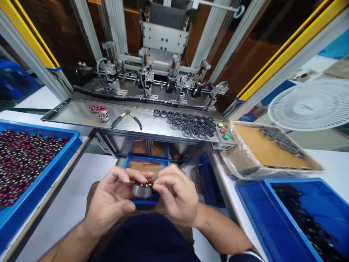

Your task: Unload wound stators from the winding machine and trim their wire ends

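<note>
A motor stator (142, 190) with a bare metal ring and copper windings on top is held in front of my body. My left hand (111, 196) grips it from the left, fingers over the top edge and thumb low at its near side. At its right edge, the thumb and forefinger of my right hand (177, 194) are pinched together by the windings, seemingly on a thin copper wire. Wire cutters (127, 118) with green-and-black handles lie spread on the metal ledge. Left of them sit several wound stators (103, 116), some with red parts.
Many dark stator cores (191, 123) stand on the ledge beside coloured push buttons (223, 130). A blue tray (73, 140) of wound stators is at left. To the right are a carton (272, 145), blue bins (253, 203) and a fan (308, 103). Behind stands a machine (166, 40).
</note>
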{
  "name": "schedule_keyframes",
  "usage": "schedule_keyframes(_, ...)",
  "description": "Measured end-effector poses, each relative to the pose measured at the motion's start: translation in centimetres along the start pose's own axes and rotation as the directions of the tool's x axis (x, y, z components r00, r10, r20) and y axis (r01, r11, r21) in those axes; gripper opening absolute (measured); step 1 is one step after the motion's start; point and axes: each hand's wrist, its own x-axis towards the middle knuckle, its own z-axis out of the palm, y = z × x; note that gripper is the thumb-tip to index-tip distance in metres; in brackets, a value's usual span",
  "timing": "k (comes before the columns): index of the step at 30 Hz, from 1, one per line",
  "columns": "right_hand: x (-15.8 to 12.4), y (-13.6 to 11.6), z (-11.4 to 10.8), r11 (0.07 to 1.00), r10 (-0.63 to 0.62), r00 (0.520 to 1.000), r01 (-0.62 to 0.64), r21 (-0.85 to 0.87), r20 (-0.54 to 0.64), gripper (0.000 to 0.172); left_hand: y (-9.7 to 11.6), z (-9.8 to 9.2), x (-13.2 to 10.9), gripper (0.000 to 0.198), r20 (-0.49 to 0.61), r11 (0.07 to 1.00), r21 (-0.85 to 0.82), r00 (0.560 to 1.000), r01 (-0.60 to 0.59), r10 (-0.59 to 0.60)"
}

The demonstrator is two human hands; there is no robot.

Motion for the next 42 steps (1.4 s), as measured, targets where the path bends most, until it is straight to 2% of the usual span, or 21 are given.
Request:
schedule_keyframes(2,0.1,0.1,-0.1,0.999,-0.048,0.998,0.048,-0.009,0.031,0.006,0.0,0.2,0.3,0.041,-0.015,0.999,-0.031,0.999,0.041,-0.042)
schedule_keyframes(4,0.1,0.2,-0.2,0.995,-0.090,0.995,0.092,-0.034,0.047,0.005,0.0,0.4,0.6,0.044,0.030,0.977,-0.053,0.978,0.206,-0.205)
schedule_keyframes(6,-0.1,0.4,-0.3,0.990,-0.124,0.991,0.127,-0.057,0.042,0.006,0.0,0.6,0.8,0.044,0.157,0.904,-0.067,0.899,0.422,-0.408)
schedule_keyframes(7,-0.1,0.5,-0.4,0.988,-0.140,0.990,0.142,-0.062,0.036,0.007,0.0,0.7,0.9,0.042,0.210,0.867,-0.072,0.857,0.493,-0.470)
schedule_keyframes(8,-0.2,0.6,-0.5,0.985,-0.157,0.987,0.158,-0.061,0.032,0.007,0.0,0.8,0.9,0.039,0.231,0.847,-0.079,0.837,0.525,-0.497)
schedule_keyframes(10,-0.2,0.7,-0.6,0.980,-0.197,0.980,0.198,-0.035,0.025,0.004,0.1,0.8,0.8,0.032,0.174,0.867,-0.093,0.866,0.489,-0.469)
schedule_keyframes(12,-0.1,0.8,-0.9,0.976,-0.218,0.976,0.217,0.007,0.027,0.009,0.2,0.7,0.7,0.029,0.090,0.903,-0.075,0.904,0.424,-0.417)
schedule_keyframes(17,0.6,1.1,-1.6,0.984,-0.147,0.989,0.143,0.110,0.031,0.048,0.1,0.4,0.3,0.028,0.065,0.921,-0.023,0.920,0.390,-0.388)
schedule_keyframes(18,0.7,1.0,-1.6,0.983,-0.136,0.990,0.130,0.130,0.040,0.052,0.0,0.3,0.2,0.028,0.066,0.924,-0.022,0.923,0.382,-0.380)
schedule_keyframes(19,0.8,1.0,-1.7,0.983,-0.128,0.990,0.118,0.142,0.058,0.050,0.0,0.3,0.1,0.027,0.065,0.928,-0.021,0.927,0.372,-0.370)
schedule_keyframes(22,1.0,0.7,-1.9,0.988,-0.110,0.987,0.096,0.120,0.114,0.027,-0.3,0.2,0.0,0.024,0.059,0.937,-0.023,0.936,0.349,-0.347)
schedule_keyframes(25,0.9,0.3,-2.0,0.991,-0.108,0.986,0.097,0.090,0.123,0.013,-0.4,0.2,-0.2,0.024,0.058,0.941,-0.019,0.940,0.339,-0.337)
schedule_keyframes(29,0.8,-0.4,-2.0,0.998,-0.059,0.991,0.055,0.035,0.120,0.009,-0.3,0.2,-0.4,0.022,0.043,0.963,-0.004,0.962,0.270,-0.270)
schedule_keyframes(32,1.1,-0.9,-1.8,1.000,0.015,0.996,-0.016,0.008,0.088,0.007,-0.2,0.3,-0.3,0.032,0.033,0.991,-0.033,0.991,0.131,-0.130)
schedule_keyframes(35,1.5,-1.0,-1.8,0.999,-0.003,0.993,-0.002,0.044,0.120,0.006,0.0,0.4,0.4,0.044,0.009,0.992,-0.129,1.000,0.006,-0.005)
schedule_keyframes(36,1.6,-1.0,-1.9,0.998,-0.030,0.988,0.021,0.057,0.154,0.005,0.1,0.5,0.7,0.049,0.015,0.989,-0.148,1.000,0.019,-0.017)
schedule_keyframes(37,1.8,-1.0,-2.0,0.997,-0.057,0.980,0.046,0.064,0.193,0.004,0.1,0.5,0.9,0.053,0.048,0.983,-0.161,0.996,0.085,-0.078)
schedule_keyframes(38,2.0,-1.0,-2.1,0.995,-0.083,0.969,0.070,0.065,0.232,0.004,0.0,0.5,1.2,0.055,0.122,0.965,-0.171,0.976,0.200,-0.181)
schedule_keyframes(39,2.2,-1.0,-2.3,0.994,-0.103,0.958,0.091,0.059,0.269,0.005,-0.1,0.5,1.3,0.057,0.230,0.923,-0.173,0.925,0.344,-0.301)
schedule_keyframes(41,2.6,-1.2,-2.7,0.990,-0.138,0.936,0.133,0.038,0.325,0.005,-0.4,0.6,1.4,0.060,0.459,0.804,-0.147,0.760,0.576,-0.461)
schedule_keyframes(42,2.7,-1.3,-2.9,0.988,-0.150,0.927,0.151,0.023,0.345,0.006,-0.5,0.6,1.3,0.057,0.524,0.772,-0.143,0.709,0.619,-0.472)
